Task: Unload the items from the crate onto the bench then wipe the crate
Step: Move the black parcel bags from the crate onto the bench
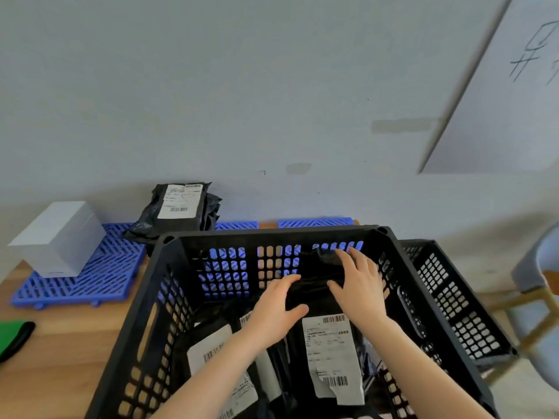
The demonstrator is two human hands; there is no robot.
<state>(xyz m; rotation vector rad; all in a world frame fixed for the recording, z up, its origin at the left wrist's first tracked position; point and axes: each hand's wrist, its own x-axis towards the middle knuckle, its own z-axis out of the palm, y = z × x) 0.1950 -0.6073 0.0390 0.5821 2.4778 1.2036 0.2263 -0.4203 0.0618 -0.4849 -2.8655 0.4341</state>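
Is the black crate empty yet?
No. The black crate still holds several labelled black parcels; both hands, left hand and right hand, are on one inside it. Only one black parcel and a white box sit outside.

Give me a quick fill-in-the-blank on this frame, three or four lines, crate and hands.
1. Both hands reach into the ____ crate.
2. The left hand and right hand are on a black ____ with a white label.
3. The white box sits on a ____ grid mat.
4. One black parcel already leans against the ____.

Answers: black; parcel; blue; wall
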